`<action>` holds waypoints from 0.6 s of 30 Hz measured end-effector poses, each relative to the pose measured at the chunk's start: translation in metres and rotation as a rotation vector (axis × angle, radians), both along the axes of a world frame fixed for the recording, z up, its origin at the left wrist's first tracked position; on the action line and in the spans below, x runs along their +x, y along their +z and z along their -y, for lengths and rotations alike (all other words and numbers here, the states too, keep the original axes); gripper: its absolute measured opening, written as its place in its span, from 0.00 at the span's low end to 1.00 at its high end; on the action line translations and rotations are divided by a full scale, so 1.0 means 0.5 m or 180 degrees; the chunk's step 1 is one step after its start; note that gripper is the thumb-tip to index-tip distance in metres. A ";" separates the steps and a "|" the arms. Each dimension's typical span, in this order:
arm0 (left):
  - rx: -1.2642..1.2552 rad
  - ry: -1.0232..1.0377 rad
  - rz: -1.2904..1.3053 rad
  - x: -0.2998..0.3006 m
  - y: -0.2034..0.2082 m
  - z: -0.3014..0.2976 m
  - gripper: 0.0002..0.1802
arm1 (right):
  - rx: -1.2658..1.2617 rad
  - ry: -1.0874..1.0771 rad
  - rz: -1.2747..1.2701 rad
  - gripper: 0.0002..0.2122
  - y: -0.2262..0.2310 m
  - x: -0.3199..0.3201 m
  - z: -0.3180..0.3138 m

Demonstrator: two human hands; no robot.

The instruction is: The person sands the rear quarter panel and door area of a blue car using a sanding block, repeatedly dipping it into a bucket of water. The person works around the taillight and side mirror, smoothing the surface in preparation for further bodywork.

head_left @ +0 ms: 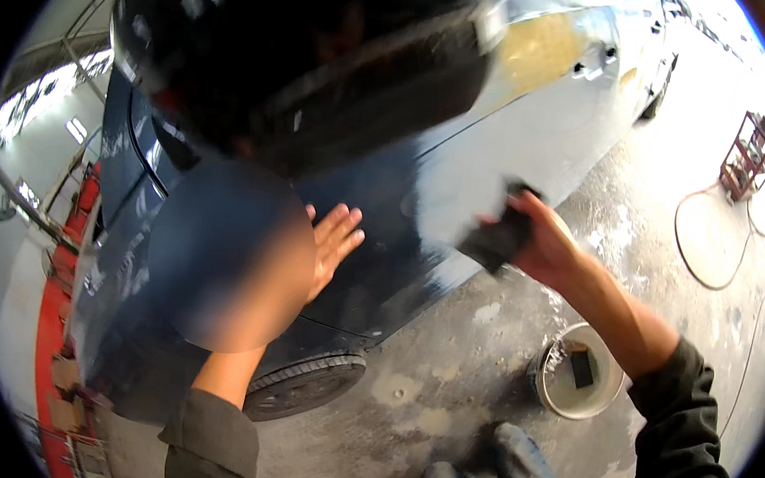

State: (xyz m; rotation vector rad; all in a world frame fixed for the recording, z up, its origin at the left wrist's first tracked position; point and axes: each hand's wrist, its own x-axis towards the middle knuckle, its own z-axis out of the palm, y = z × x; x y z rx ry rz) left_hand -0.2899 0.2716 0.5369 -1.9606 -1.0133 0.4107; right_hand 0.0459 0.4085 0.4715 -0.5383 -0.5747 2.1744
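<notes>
My left hand [332, 246] rests against the dark blue side of the car [362, 210], its fingers stretched out. A round blurred patch covers its wrist and part of the palm. My right hand [540, 238] grips a dark piece of sandpaper [497, 239], folded or wrapped on a pad; I cannot tell which. It is held at the lower part of the pale grey sanded door panel [467, 187], smeared a little by motion. Farther along, a yellowish filler patch [541, 54] marks the panel.
A bucket [578, 405] of cloudy water with a dark rectangular piece in it stands on the stained concrete floor [444, 370], right of my feet. The car's wheel [308, 386] is below my left hand. At right are a red metal stand [750, 158] and a hose [680, 249].
</notes>
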 end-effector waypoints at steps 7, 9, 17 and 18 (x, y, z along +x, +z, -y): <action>-0.0247 0.0679 0.0821 0.003 0.223 -0.080 0.31 | 0.0157 0.0167 -0.0563 0.17 0.251 -0.099 0.001; -0.0166 0.0863 0.0923 -0.005 0.205 -0.101 0.32 | -0.0038 -0.0045 -0.0333 0.17 0.137 -0.019 -0.021; 0.0564 0.0776 0.0171 0.182 0.226 -0.218 0.34 | -0.1435 -0.0592 0.0628 0.17 -0.411 0.366 0.062; 0.0723 0.0733 0.0475 0.141 0.201 -0.233 0.33 | -0.1757 -0.0679 0.0734 0.17 -0.479 0.397 0.091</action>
